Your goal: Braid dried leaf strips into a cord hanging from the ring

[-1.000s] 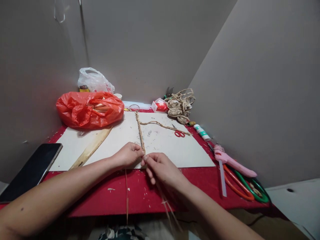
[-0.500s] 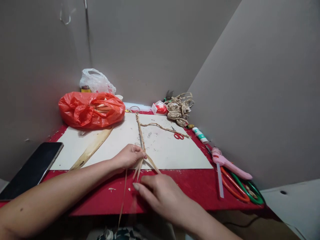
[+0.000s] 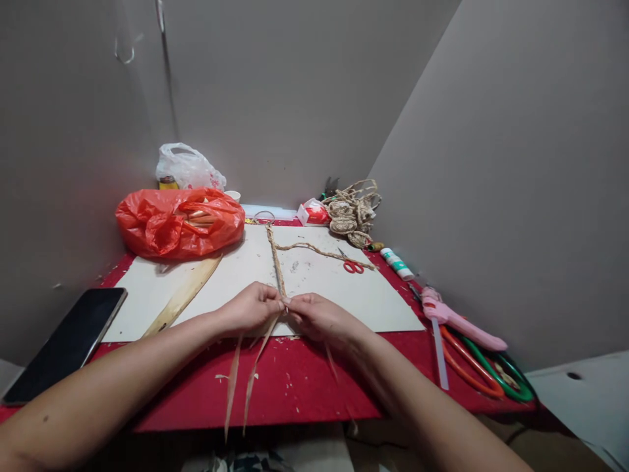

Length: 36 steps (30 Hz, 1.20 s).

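A thin braided straw cord [image 3: 276,262] runs from the far edge of the white board [image 3: 344,295] toward me. My left hand [image 3: 250,307] pinches the near end of the braid with closed fingers. My right hand [image 3: 319,316] meets it from the right, fingers closed on the loose straw strands [image 3: 246,380] that hang down over the red table [image 3: 295,387] edge. A second length of cord [image 3: 314,249] branches off to the right across the board.
A red plastic bag [image 3: 179,221] with sticks and a white bag [image 3: 189,168] sit at the back left. A phone [image 3: 66,344] lies left. Red scissors [image 3: 352,265], a cord bundle [image 3: 351,210], a glue stick [image 3: 397,262], a pink glue gun [image 3: 459,319] and large scissors [image 3: 486,373] lie right.
My right hand has moved back up from the red table edge to the braid's end beside my left hand. The loose strands now hang to the lower left.
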Motion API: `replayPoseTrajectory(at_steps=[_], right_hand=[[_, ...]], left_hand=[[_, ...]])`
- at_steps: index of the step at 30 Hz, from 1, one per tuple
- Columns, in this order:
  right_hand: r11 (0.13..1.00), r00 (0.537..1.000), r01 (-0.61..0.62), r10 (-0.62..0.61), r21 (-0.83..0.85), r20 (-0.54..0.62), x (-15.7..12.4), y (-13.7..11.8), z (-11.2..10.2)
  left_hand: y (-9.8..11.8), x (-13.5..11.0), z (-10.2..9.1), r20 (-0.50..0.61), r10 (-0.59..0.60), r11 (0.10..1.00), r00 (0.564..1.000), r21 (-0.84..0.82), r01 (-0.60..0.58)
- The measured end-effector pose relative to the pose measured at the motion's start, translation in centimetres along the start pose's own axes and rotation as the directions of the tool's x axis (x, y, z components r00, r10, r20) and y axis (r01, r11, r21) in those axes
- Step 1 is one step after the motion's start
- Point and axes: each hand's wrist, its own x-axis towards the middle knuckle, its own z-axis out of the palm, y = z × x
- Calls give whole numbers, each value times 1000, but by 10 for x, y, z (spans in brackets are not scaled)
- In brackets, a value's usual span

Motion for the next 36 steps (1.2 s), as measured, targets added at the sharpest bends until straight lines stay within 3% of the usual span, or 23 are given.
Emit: replayPoseTrajectory(at_steps=[4,8,11,14,17,19,21,23,25,26,27,29,31,34,36], right_hand=[[983,996,-36,49,177,-69,2,6,6],[981,970,47,0,189,-243,1,13,18],[962,967,64,5,265,-253,-1,13,25],[925,979,35,44,379,-198,-3,10,29],[910,982,-1,80,415,-174,-4,10,29],[902,983,-4,83,431,-166,-5,13,27],[888,986,20,58,459,-156,-6,17,25],[871,990,42,30,489,-139,-6,19,23],[859,993,44,19,511,-117,-7,19,22],[857,994,41,17,514,-106,-7,19,23],[860,995,37,14,508,-96,-8,18,23],[879,996,40,1,475,-86,-8,15,24],[902,997,44,-10,429,-81,-9,14,23],[952,996,42,-15,302,-93,-10,15,19],[993,989,85,-73,83,-129,-10,15,15]], left_hand=[[10,-4,-6,-1,-7,926,1000,376,7],[23,-16,-1,-66,10,726,998,686,38],[23,-24,12,-76,59,563,995,826,30],[17,-31,29,-32,19,410,999,912,21],[11,-37,42,33,-7,350,999,936,-29],[12,-40,43,96,39,395,995,913,-103],[15,-40,39,109,140,502,984,849,-165],[18,-35,30,-21,266,626,964,764,-156],[19,-26,20,-234,308,767,922,635,-95],[18,-21,16,-304,263,843,916,535,-64],[16,-16,14,-310,164,915,937,402,-27],[11,-8,12,-169,-92,987,981,116,112],[6,-3,12,-31,-227,974,973,-27,226],[0,-1,11,-51,-152,986,987,55,155],[-1,0,9,-57,-74,981,996,175,83]])
